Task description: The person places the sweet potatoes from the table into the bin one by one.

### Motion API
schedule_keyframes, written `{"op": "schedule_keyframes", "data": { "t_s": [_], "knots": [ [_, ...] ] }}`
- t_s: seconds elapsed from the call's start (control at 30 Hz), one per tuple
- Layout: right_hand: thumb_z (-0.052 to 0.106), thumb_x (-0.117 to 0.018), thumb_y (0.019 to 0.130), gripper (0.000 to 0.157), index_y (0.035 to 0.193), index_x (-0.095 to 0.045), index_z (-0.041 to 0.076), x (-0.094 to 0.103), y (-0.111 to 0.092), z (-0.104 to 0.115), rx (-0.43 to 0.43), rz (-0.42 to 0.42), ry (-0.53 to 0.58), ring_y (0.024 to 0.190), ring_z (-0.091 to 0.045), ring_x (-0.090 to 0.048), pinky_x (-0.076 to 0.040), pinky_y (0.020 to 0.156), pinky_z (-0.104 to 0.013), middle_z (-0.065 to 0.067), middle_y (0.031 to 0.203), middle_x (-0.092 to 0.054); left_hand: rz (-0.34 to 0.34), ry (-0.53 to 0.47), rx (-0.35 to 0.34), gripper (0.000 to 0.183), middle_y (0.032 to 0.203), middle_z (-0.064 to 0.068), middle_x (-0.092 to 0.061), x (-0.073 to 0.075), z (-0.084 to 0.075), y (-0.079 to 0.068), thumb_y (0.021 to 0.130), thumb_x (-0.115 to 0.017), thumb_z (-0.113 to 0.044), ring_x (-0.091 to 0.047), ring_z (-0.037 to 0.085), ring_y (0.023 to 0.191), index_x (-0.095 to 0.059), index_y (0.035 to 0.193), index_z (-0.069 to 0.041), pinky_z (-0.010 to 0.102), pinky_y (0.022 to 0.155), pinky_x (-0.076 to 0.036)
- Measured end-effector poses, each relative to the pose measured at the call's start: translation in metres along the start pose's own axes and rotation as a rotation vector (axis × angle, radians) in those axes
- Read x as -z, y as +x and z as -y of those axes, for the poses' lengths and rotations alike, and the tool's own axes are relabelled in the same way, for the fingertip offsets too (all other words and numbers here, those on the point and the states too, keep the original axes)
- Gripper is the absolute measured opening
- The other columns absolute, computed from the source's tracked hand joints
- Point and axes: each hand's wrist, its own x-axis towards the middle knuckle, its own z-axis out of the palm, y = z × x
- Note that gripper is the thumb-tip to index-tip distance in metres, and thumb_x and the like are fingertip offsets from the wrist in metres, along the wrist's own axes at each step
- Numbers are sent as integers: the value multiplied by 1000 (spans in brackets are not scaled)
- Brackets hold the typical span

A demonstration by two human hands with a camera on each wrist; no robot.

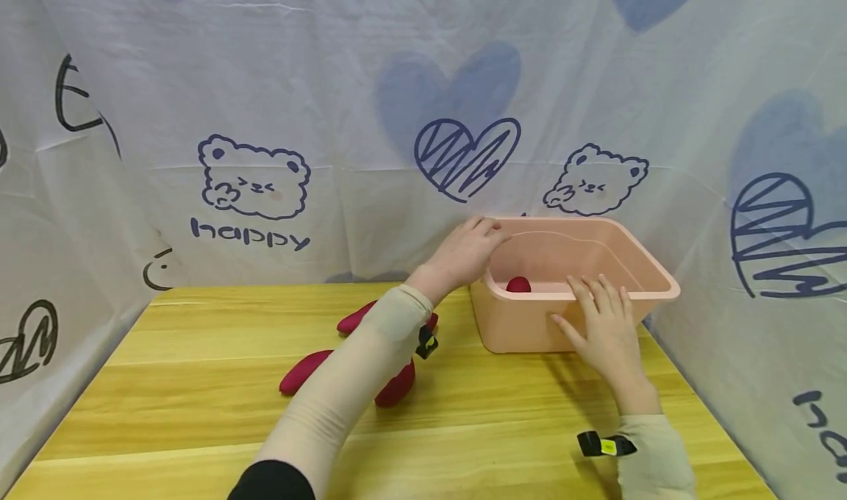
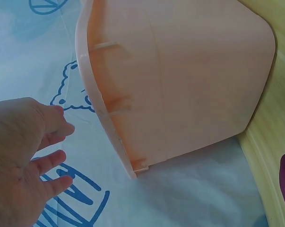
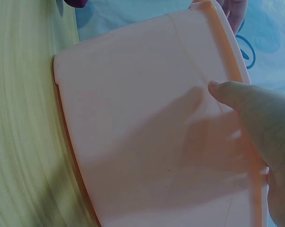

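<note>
A peach plastic bin (image 1: 529, 323) stands upright at the table's back right. Inside it shows the rounded end of a dark red, sweet-potato-shaped thing (image 1: 519, 285). My right hand (image 1: 605, 331) holds the bin's near rim, fingers over the edge and thumb against the outer wall; in the right wrist view the thumb (image 3: 229, 93) lies across the rim. At the bin's left back corner is my left hand (image 1: 465, 250), fingers loosely bent. The left wrist view shows that hand (image 2: 26, 156) apart from the rim (image 2: 92, 90), with nothing in it.
Several dark red, tapered things, one at the front left (image 1: 304, 371) and one farther back (image 1: 356, 319), lie on the wooden table (image 1: 198, 412), partly hidden by my left forearm. A printed white cloth (image 1: 351, 213) hangs behind the table and at both sides.
</note>
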Motion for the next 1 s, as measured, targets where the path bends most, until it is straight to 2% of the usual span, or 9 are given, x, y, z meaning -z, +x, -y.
{"op": "schedule_keyframes", "data": {
  "t_s": [0.6, 1.0],
  "knots": [
    [33, -75, 81, 74, 143, -43, 11, -1, 2, -1, 4, -8, 4, 138, -46, -32, -14, 117, -62, -23, 140, -47, -26, 10, 1, 39, 144, 4, -51, 3, -2, -9, 99, -53, -24, -42, 25, 135, -56, 138, -20, 42, 114, -36],
    [33, -75, 81, 73, 143, -43, 11, -1, 1, -1, 3, -1, 5, 138, -46, -32, -14, 117, -62, -24, 140, -47, -38, 13, 19, 39, 144, 3, -51, 4, 0, -21, 99, -54, -28, -41, 26, 137, -57, 137, -21, 45, 114, -35]
  ]
}}
